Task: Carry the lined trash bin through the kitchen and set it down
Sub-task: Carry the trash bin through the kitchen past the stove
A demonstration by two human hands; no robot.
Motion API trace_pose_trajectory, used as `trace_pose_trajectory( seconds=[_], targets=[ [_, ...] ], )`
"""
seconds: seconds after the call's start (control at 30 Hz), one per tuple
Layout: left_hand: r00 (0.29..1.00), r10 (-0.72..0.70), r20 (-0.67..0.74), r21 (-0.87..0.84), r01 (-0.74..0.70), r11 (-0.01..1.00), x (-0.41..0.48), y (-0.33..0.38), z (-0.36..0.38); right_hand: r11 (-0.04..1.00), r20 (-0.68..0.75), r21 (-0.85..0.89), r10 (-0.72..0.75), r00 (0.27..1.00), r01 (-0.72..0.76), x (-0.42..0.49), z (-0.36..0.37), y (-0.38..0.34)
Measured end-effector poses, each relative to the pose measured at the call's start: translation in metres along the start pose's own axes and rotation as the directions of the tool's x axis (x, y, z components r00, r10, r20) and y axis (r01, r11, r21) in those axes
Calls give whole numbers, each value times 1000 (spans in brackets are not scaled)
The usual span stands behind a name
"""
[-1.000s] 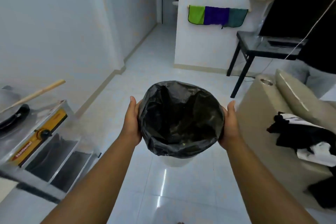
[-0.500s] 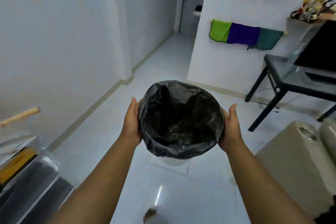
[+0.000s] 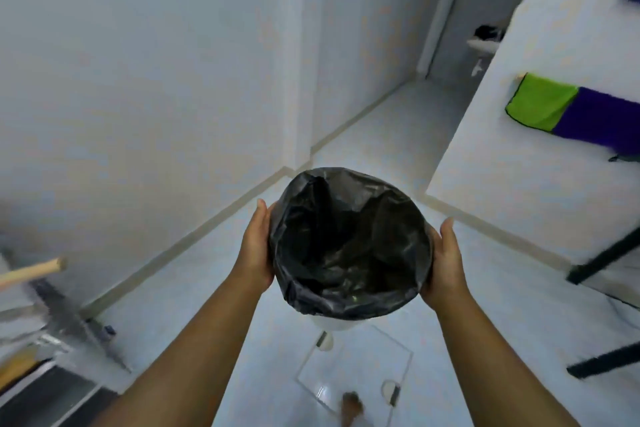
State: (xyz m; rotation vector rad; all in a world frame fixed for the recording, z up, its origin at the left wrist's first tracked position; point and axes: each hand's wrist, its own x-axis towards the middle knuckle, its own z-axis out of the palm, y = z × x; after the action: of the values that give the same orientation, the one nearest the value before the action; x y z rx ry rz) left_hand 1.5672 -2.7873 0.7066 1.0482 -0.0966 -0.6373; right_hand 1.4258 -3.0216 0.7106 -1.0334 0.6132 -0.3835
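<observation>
A white trash bin (image 3: pixel 335 323) lined with a black plastic bag (image 3: pixel 349 243) hangs in front of me above the floor, its mouth facing up. My left hand (image 3: pixel 257 246) presses against its left side and my right hand (image 3: pixel 444 263) against its right side, both gripping the bagged rim. Only a sliver of the white bin shows beneath the bag. The inside of the bag looks dark and holds little that I can make out.
A white wall runs along the left to a corner, with a hallway (image 3: pixel 398 121) opening beyond. Green and purple towels (image 3: pixel 568 114) hang on the right wall. Black table legs (image 3: pixel 602 260) stand at right. A metal stove stand (image 3: pixel 52 357) with a wooden handle (image 3: pixel 31 272) sits at lower left.
The view has swung left and moved forward: the sofa and the tabletop have left the frame, the wall corner and towels are nearer. Both hands keep the same hold on the bin.
</observation>
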Motion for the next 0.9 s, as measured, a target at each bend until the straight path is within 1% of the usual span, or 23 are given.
trace_pose_trajectory(
  seconds=[0.1, 0.2, 0.3, 0.43, 0.57, 0.7, 0.83, 0.9],
  targets=[
    [990, 67, -120, -54, -74, 996, 34, 6, -17, 997, 119, -32, 73, 990, -69, 69, 33, -5],
    [959, 121, -258, -63, -141, 988, 55, 19, -33, 987, 255, -80, 154, 955, -138, 130, 73, -10],
    [897, 176, -406, -67, -222, 973, 66, 35, -55, 971, 386, -140, 233, 893, -193, 181, 122, -5],
    [807, 243, -538, -59, -324, 944, 71, 56, -87, 944, 502, -237, 322, 803, -230, 225, 192, 19],
    [722, 249, -646, -56, -370, 927, 76, 73, -133, 914, 542, -316, 394, 742, -255, 250, 260, 54],
    [646, 227, -729, -27, -358, 933, 81, 86, -190, 884, 553, -385, 452, 700, -267, 264, 318, 90],
    [612, 173, -772, -58, -339, 939, 93, 102, -222, 859, 540, -426, 493, 682, -284, 276, 355, 112],
    [615, 168, -771, -67, -340, 938, 102, 108, -236, 849, 538, -441, 509, 672, -290, 286, 368, 120]
  ],
)
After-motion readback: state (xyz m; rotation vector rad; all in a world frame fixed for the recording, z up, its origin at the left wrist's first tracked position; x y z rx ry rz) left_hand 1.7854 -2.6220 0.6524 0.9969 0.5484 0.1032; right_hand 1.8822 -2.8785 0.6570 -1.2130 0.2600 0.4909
